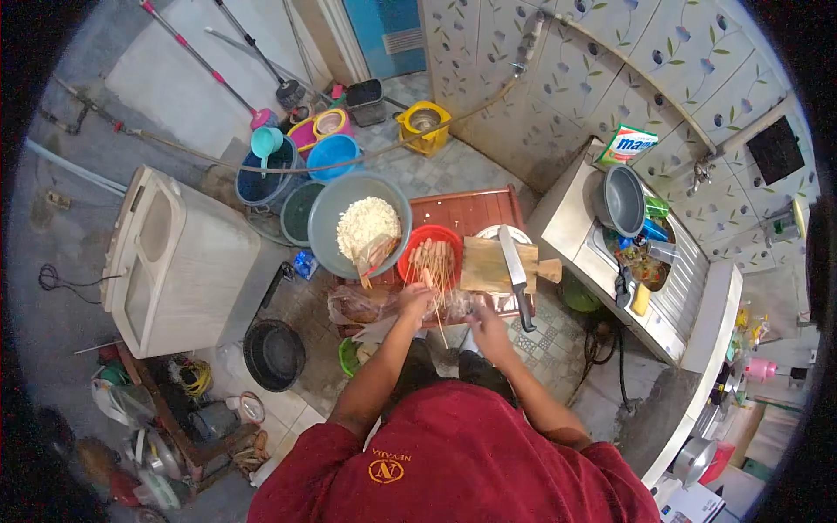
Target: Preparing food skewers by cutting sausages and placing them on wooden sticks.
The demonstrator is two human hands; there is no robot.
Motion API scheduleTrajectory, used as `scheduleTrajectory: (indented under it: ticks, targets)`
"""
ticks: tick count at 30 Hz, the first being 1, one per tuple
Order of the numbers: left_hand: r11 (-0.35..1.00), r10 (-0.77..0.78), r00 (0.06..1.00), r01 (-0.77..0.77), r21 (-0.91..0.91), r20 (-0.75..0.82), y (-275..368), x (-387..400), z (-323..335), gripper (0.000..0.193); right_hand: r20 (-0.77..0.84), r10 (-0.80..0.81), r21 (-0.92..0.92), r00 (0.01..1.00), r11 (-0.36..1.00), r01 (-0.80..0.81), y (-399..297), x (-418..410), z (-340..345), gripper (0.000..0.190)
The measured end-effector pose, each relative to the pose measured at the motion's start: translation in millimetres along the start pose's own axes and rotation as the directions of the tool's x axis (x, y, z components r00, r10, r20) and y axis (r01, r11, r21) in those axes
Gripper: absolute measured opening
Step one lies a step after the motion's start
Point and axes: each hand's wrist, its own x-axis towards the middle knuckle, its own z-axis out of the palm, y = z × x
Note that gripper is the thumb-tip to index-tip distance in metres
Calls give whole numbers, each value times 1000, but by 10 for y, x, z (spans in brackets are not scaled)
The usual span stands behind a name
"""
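My left hand (416, 301) holds a wooden skewer (441, 323) with a pale pink sausage piece (427, 277) at its far end. Just beyond it is a red plastic basin (451, 236), where several skewered pink pieces (429, 255) lie with their sticks pointing towards me. My right hand (489, 333) is blurred beside clear plastic (460, 304); whether it grips anything is unclear. To the right, a large black-handled knife (512, 258) rests across a wooden cutting board (480, 265). A big grey basin (320, 219) holds white crumbly food (367, 222) and a plastic packet (375, 253).
A low reddish-brown wooden table (480, 210) bears the basins and board. At right stands a sink counter (569, 225) with a grey tub (619, 199). A white washing machine (196, 268), buckets (265, 176) and a black basin (274, 355) are on the left. A hose (392, 149) crosses beyond.
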Motion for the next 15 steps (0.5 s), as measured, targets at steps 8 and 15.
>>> scheduleTrajectory:
  ticks: [8,15]
  targets:
    - [999,12,999,-9,-53,45,307,-100,125,15,469,346,263,813,823,-503,-168,42,462,26]
    - [987,-49,989,27,157,139,166,219,-246,29,403,478,466,780,627,-624,-61,334,810,26]
